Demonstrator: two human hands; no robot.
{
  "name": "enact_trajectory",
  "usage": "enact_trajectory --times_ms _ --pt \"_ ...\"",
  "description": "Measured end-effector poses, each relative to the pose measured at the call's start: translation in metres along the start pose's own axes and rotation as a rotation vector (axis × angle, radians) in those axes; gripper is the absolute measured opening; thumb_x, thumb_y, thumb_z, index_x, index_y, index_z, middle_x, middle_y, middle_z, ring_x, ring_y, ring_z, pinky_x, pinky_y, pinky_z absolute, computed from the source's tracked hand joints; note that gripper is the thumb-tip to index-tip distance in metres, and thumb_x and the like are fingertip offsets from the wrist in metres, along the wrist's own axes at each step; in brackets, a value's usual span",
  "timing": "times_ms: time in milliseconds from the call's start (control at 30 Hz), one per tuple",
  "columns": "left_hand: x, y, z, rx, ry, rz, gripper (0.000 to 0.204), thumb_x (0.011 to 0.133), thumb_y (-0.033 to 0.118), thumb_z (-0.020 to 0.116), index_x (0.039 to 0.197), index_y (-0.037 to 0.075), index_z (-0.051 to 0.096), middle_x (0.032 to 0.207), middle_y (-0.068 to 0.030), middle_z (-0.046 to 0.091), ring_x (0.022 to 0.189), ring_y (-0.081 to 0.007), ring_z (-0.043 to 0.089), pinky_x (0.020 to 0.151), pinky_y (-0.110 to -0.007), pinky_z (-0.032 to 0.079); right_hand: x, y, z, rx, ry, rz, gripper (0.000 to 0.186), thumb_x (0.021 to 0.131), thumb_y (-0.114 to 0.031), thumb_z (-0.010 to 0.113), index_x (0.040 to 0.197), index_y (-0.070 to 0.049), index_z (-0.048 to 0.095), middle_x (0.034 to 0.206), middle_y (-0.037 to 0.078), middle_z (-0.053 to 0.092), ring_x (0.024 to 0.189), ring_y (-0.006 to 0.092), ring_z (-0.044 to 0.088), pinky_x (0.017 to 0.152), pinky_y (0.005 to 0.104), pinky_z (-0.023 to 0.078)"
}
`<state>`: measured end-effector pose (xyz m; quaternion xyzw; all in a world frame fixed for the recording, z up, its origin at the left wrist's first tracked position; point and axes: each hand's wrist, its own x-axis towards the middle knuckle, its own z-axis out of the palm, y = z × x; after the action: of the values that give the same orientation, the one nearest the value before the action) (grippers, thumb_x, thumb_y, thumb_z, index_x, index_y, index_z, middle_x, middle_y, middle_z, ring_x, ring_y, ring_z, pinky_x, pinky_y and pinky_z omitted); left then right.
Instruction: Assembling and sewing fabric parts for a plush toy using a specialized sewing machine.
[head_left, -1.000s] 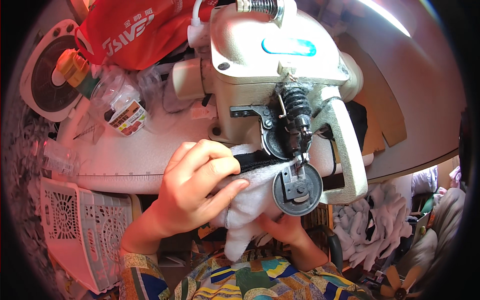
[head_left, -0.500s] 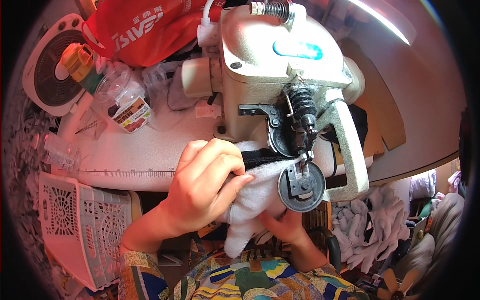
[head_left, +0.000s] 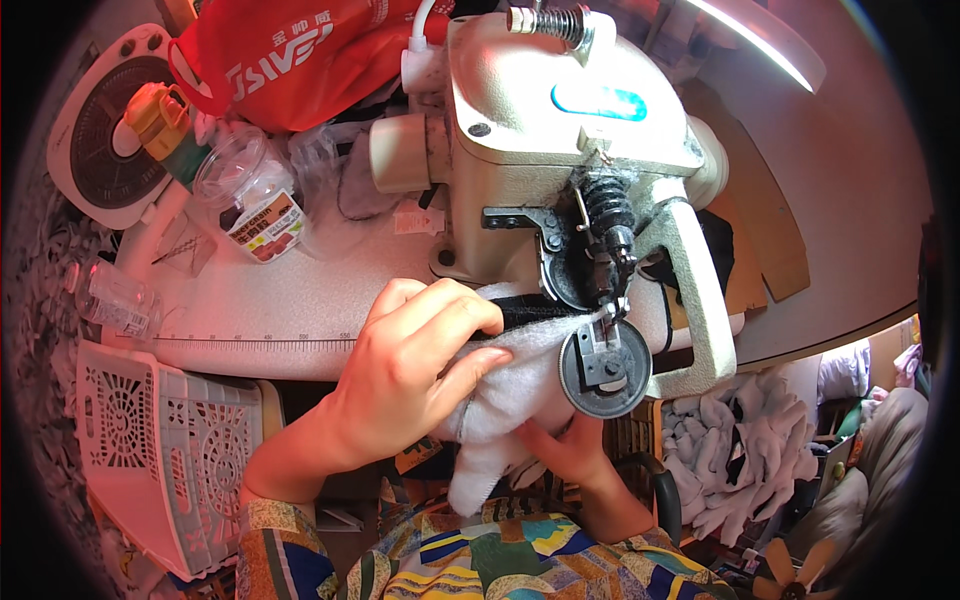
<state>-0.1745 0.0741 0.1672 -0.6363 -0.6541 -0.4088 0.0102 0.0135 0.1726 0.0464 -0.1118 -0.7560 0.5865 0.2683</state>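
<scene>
Left hand (head_left: 410, 370) pinches white fabric (head_left: 500, 390) at the table edge (head_left: 260, 345); right hand (head_left: 560, 450) presses it, crowded.

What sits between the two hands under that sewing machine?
In the head view, white fuzzy fabric lies between left hand and right hand.

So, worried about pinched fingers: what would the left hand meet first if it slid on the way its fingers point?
Likely the dark round metal wheel of the cream sewing machine, just beyond the left hand gripping white fleece fabric.
</scene>
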Motion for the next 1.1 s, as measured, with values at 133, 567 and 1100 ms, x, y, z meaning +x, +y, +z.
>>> enact_trajectory --times_ms 133,567,1100 --pt "-0.004 -0.006 0.003 -0.045 0.037 0.048 0.021 0.074 0.003 0.073 0.084 0.004 0.055 0.083 -0.0097 0.063 0.077 -0.0269 0.058 0.076 -0.034 0.042 -0.002 0.000 -0.001 0.018 0.004 0.022 0.062 0.078 0.006 0.061 0.134 0.005 0.035 0.125 0.017 0.052 0.113 0.0237 0.055 0.096 0.0369 0.046" --pt "-0.018 -0.007 0.011 -0.438 0.211 -0.138 0.034 0.076 0.004 0.075 0.101 0.002 0.053 0.083 -0.0084 0.064 0.078 -0.0234 0.058 0.074 -0.035 0.045 -0.004 0.002 0.001 0.034 -0.007 0.029 0.065 0.080 0.004 0.063 0.136 0.004 0.032 0.126 0.017 0.051 0.114 0.0248 0.055 0.097 0.0388 0.046" --pt "-0.006 -0.006 0.005 -0.047 0.278 0.172 0.022 0.066 -0.005 0.074 0.082 0.005 0.062 0.080 -0.0060 0.065 0.069 -0.0190 0.058 0.066 -0.029 0.041 -0.002 -0.015 0.003 0.104 0.170 0.119 0.043 0.076 -0.011 0.076 0.113 0.001 0.059 0.106 0.011 0.063 0.099 0.0188 0.060 0.089 0.0350 0.046"
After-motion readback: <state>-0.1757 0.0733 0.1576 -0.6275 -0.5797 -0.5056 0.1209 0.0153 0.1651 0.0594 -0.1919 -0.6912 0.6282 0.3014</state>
